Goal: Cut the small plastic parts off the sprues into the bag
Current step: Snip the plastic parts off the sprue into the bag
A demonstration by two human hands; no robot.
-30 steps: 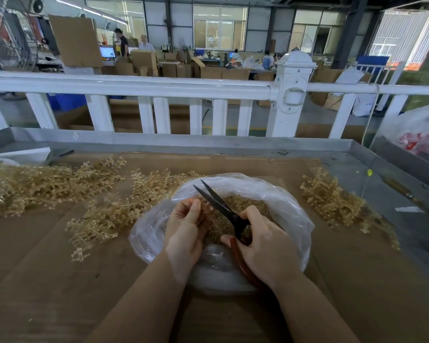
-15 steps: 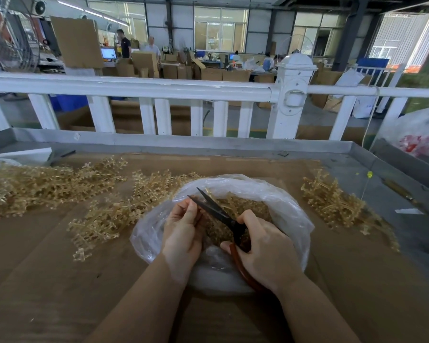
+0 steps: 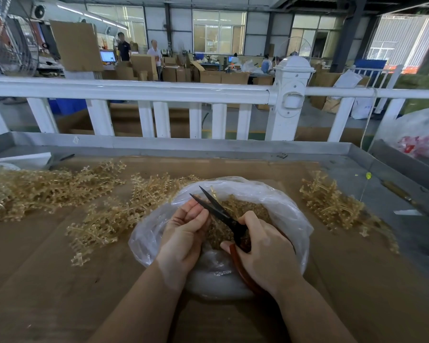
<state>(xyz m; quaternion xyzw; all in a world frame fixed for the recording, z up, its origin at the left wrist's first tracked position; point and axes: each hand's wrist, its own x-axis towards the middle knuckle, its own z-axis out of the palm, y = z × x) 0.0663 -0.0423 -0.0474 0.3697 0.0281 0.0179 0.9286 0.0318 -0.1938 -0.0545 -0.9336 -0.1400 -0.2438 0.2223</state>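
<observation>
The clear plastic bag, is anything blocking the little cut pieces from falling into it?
Nothing visible does. The clear plastic bag gapes open right under the black scissors, the left hand and the right hand.

One head cam, wide-angle, looks fwd and down. Close over bag [image 3: 292, 214] on table [image 3: 35, 280]; railing [image 3: 134, 91] and workshop beyond.
</observation>
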